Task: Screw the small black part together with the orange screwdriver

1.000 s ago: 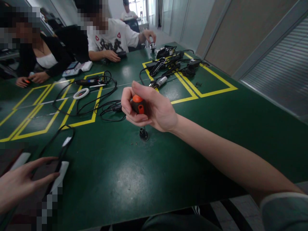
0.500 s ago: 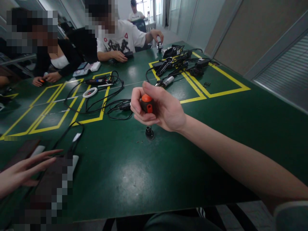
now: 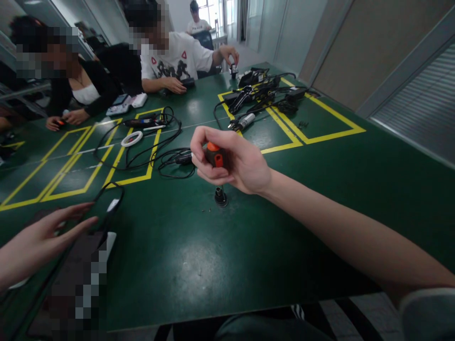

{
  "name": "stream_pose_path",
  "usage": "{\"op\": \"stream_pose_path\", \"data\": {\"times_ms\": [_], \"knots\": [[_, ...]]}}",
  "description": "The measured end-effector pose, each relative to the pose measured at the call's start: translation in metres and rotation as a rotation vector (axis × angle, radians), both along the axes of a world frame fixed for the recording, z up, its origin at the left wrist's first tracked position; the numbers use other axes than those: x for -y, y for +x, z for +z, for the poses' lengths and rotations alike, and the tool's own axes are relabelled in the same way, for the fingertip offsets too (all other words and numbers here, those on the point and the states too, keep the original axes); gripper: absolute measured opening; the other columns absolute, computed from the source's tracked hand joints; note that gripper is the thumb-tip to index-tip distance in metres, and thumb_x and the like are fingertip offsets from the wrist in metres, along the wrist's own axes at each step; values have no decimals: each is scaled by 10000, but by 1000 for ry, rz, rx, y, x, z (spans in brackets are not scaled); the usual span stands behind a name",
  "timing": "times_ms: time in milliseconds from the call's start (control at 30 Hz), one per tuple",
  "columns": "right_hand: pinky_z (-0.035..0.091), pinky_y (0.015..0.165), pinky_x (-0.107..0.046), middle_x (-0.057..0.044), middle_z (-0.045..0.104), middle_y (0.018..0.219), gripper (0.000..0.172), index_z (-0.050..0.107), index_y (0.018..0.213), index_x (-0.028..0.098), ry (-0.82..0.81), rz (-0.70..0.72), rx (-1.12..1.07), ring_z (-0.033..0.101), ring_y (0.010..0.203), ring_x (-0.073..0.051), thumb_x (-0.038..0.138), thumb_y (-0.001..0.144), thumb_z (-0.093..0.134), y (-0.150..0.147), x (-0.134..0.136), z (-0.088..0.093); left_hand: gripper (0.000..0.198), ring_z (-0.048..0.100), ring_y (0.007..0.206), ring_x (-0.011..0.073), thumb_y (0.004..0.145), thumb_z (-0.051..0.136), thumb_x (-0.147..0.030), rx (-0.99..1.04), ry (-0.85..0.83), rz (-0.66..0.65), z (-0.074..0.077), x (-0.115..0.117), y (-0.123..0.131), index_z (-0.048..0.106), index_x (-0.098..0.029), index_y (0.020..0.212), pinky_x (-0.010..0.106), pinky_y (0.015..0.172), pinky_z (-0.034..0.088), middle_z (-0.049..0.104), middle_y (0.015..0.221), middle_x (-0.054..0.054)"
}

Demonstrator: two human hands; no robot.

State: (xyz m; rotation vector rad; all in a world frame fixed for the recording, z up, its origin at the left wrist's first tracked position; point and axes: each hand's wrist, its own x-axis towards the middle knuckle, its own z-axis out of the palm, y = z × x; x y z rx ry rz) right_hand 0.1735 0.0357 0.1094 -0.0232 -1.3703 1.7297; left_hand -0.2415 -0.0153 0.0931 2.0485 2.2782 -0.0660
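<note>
My right hand [image 3: 234,163] is closed round the orange and black handle of a screwdriver [image 3: 213,154], held upright over a small black cylindrical part [image 3: 220,196] standing on the green table [image 3: 185,265]. The tool's shaft is hidden by my fingers. My left hand [image 3: 42,237] lies open at the lower left, fingers stretched out flat over a dark device with a white edge [image 3: 106,239] and near a black cable [image 3: 106,199].
Yellow taped rectangles [image 3: 142,177] mark the table. Black cables and a white ring [image 3: 131,139] lie in the middle; more tools and chargers [image 3: 256,90] sit at the back right. Two people sit at the far side, a third farther back. Tiny screws [image 3: 206,210] lie near the part.
My right hand has turned slightly on the screwdriver handle, thumb curling down over it. My left hand has shifted a little forward and right. The view has swung slightly.
</note>
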Motion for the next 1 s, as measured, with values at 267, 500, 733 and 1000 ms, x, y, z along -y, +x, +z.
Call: {"op": "stream_pose_path", "data": {"times_ms": [267, 500, 733, 1000], "knots": [[337, 382, -175, 73, 507, 603, 381, 531, 813, 201, 30, -50, 35, 386, 427, -60, 515, 1013, 612, 0, -4, -4, 683, 706, 1119, 257, 842, 702, -620, 576, -296, -544, 14, -27, 201, 656, -247, 1412, 389, 992, 591, 735, 1314, 68], [234, 380, -165, 103, 321, 528, 444, 494, 756, 208, -3, -43, 61, 235, 413, -54, 529, 1064, 483, 1, -1, -2, 342, 700, 810, 161, 908, 649, -382, 848, -624, -698, -7, -86, 236, 713, -136, 1135, 277, 723, 590, 747, 958, 55], [264, 350, -173, 100, 481, 564, 306, 464, 846, 230, 6, -69, 46, 316, 377, -57, 456, 1036, 544, -1, 1, -5, 395, 722, 775, 150, 882, 748, -503, 964, -777, -687, -10, -94, 255, 738, -124, 993, 206, 618, 568, 767, 1003, 86], [217, 341, -186, 119, 351, 507, 451, 510, 785, 209, 34, -6, 32, 228, 356, -48, 566, 1060, 497, 0, 3, -3, 489, 768, 721, 166, 852, 775, -553, 1064, -881, -622, -33, -101, 249, 761, -124, 1085, 219, 594, 590, 794, 1124, 136]]}}
